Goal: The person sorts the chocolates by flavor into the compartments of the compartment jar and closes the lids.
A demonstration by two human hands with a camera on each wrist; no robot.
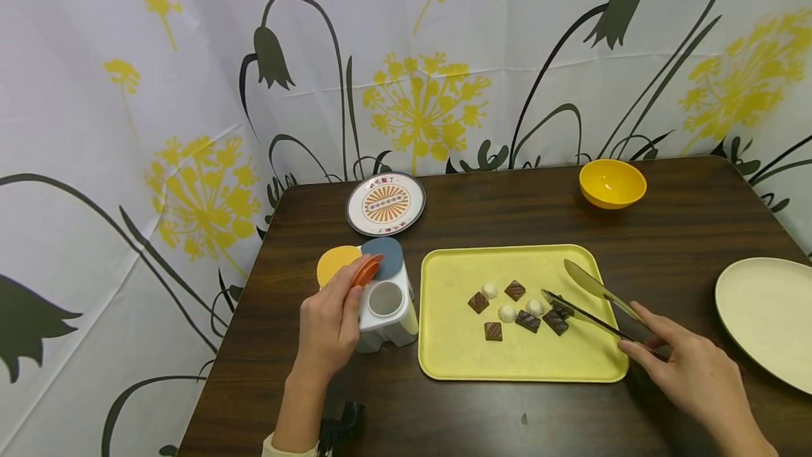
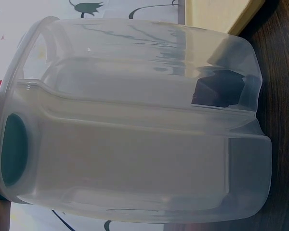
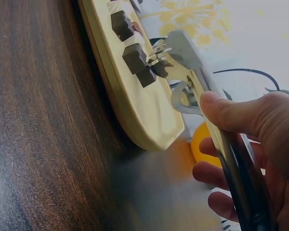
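My left hand (image 1: 326, 330) pinches an orange lid (image 1: 367, 271) above an uncovered round opening of a translucent container (image 1: 400, 323). Yellow (image 1: 336, 259) and blue (image 1: 384, 252) lids cover two other openings. Through the container's wall, the left wrist view shows a dark block (image 2: 218, 89). My right hand (image 1: 700, 372) grips metal tongs (image 3: 185, 53), thumb on one arm. Their tips stand spread over the right part of a yellow tray (image 1: 457, 362), the lower one right by a dark chocolate (image 1: 555, 323). More chocolates (image 1: 493, 331) and several white pieces (image 1: 507, 314) lie on the tray.
Behind the container lies a patterned plate (image 1: 406, 214). A yellow bowl (image 1: 612, 183) stands at the back right, and a large cream plate (image 1: 767, 316) sits at the right edge. A patterned curtain (image 1: 507, 55) hangs behind the dark wooden table (image 1: 495, 422).
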